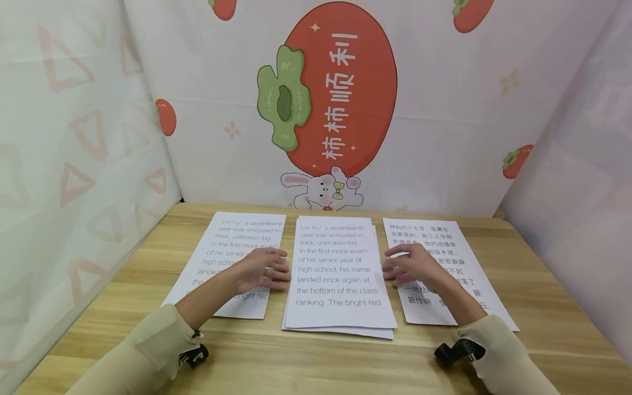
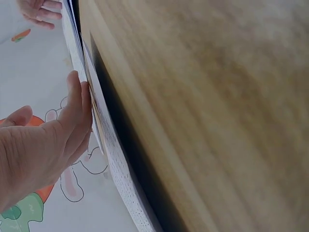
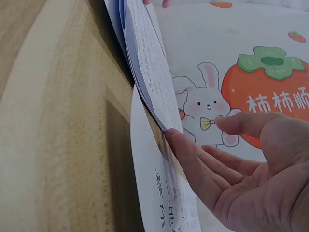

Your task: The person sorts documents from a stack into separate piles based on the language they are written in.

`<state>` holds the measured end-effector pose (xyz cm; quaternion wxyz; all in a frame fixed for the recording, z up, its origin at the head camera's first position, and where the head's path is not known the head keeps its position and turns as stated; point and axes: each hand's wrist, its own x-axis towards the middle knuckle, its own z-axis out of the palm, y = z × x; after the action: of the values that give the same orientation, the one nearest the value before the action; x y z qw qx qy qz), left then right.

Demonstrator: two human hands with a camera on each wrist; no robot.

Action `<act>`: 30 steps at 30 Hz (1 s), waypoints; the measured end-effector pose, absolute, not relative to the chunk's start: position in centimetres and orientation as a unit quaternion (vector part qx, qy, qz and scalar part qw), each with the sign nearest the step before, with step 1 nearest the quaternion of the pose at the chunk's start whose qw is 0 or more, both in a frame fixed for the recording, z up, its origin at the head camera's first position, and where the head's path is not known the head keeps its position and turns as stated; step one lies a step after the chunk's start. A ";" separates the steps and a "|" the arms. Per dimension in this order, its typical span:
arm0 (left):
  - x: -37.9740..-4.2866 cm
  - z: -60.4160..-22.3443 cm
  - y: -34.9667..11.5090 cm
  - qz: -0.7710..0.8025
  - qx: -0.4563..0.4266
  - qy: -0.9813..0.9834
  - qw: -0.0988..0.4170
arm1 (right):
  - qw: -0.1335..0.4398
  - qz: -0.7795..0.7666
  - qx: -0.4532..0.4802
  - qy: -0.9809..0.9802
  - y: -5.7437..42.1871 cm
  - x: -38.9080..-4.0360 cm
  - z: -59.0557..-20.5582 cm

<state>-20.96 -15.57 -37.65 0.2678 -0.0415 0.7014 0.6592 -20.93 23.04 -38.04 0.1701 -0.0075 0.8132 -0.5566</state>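
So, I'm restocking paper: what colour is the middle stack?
The middle stack is white with dark print, clearest in the head view.

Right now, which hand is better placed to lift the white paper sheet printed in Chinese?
Probably your right hand: in the head view it overlaps that white paper sheet, while your left hand is across the middle white, English-printed paper stack.

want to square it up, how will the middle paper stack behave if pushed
The middle paper stack may slip sheet over sheet: a lower sheet juts out unevenly. It will probably flex, as its thin edge looks curved in the right wrist view.
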 end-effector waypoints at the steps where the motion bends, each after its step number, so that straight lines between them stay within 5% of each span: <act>1: -20.9 -37.6 -15.6 0.658 -0.041 0.702 0.268 | 0.167 -0.557 -0.006 0.813 22.9 -20.9 -38.0; 30: -20.7 -37.4 -15.3 0.669 -0.028 0.693 0.268 | 0.134 -0.560 -0.026 0.817 22.0 -20.7 -39.3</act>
<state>-20.68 -15.31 -37.39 0.2676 -0.0280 0.6925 0.6694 -20.67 22.03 -39.27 0.1345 -0.0260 0.8168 -0.5605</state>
